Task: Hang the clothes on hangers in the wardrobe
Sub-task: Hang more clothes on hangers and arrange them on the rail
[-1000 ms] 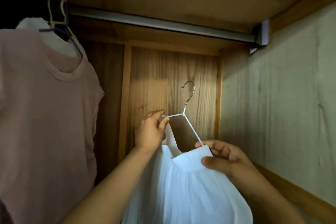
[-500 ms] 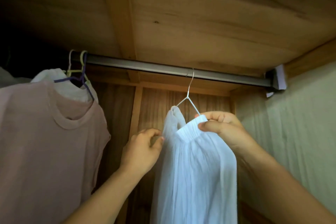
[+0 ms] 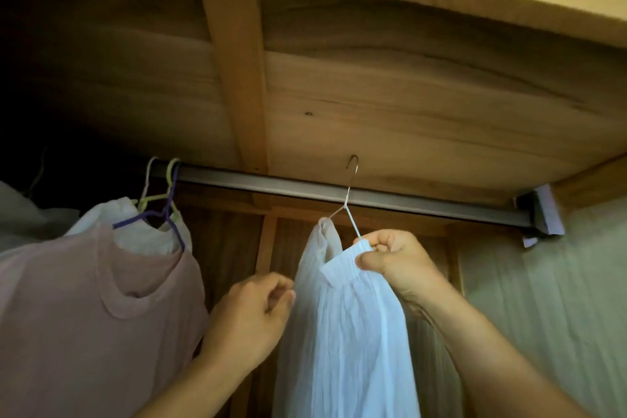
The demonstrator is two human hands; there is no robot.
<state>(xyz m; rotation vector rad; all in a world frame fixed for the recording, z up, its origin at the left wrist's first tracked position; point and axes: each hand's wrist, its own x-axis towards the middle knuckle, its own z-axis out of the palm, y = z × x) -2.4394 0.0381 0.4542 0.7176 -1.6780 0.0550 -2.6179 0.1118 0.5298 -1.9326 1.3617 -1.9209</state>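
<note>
Our right hand (image 3: 395,263) pinches the gathered shoulder of the crinkled white cotton garment (image 3: 349,332) together with the thin white wire hanger (image 3: 353,226) beneath it. Straight up from that grip the hanger's neck rises to its silver metal hook (image 3: 353,164), which crosses the grey metal rail (image 3: 407,202) and appears raised above it rather than seated. Our left hand (image 3: 252,319), fingers curled, touches the cloth's left edge; whether it pinches we cannot tell. A soft pink T-shirt (image 3: 91,316) hangs well left.
</note>
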